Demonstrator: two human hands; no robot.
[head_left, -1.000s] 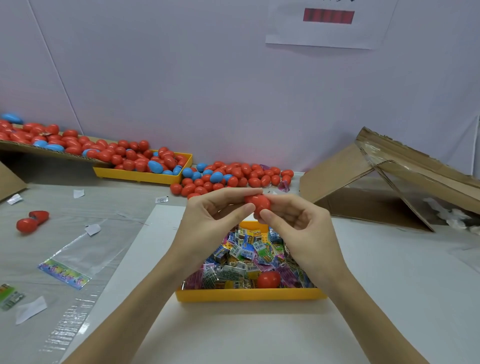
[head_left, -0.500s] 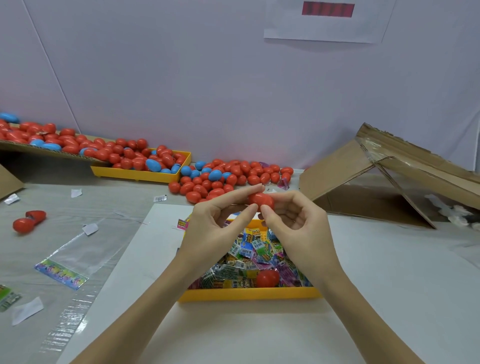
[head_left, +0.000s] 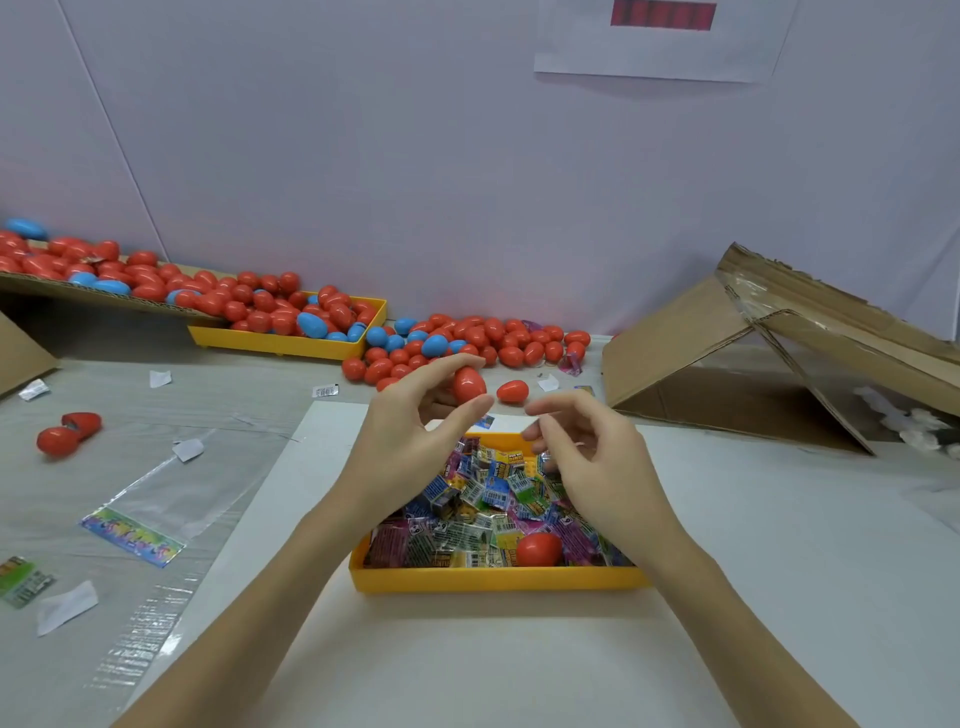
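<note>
Lets go with right hand, fingers slack, empty; pinches red egg in left hand, axis near-upright, left of right fingertips.

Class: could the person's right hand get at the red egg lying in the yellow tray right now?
Probably yes. The right hand holds nothing and hovers above the yellow tray; the red egg lies uncovered on top of the packets, beside that wrist.

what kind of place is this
Probably a hand-packing bench for toy eggs: heaps of red and blue plastic eggs along the wall, a yellow tray of small printed packets, and the left hand gripping one red egg.
</note>
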